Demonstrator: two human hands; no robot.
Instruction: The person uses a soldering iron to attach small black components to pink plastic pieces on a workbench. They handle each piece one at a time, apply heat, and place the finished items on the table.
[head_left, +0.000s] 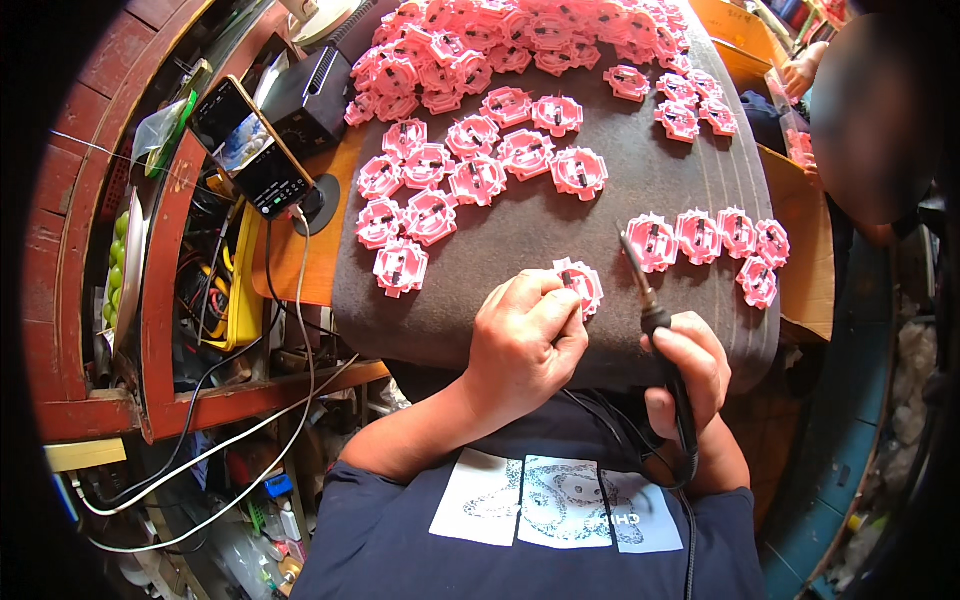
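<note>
My left hand (530,340) is closed at the near middle of the dark mat, its fingertips on a pink plastic part (581,288). What the thumb and fingertips cover is hidden. In my right hand (692,368) is a soldering iron (655,318), gripped by its black handle, the metal tip pointing up and away. Its tip appears beside a row of pink parts (699,235) on the right; I cannot tell if it touches one. Left of centre lie several more pink parts (478,180), each with a small black piece across its middle.
A large heap of pink parts (520,35) covers the far end of the dark mat (500,240). On the left, a phone (250,145) stands on a holder before a black box (308,100). Cables hang near a yellow bin (243,290). Another person's hand (803,70) shows at far right.
</note>
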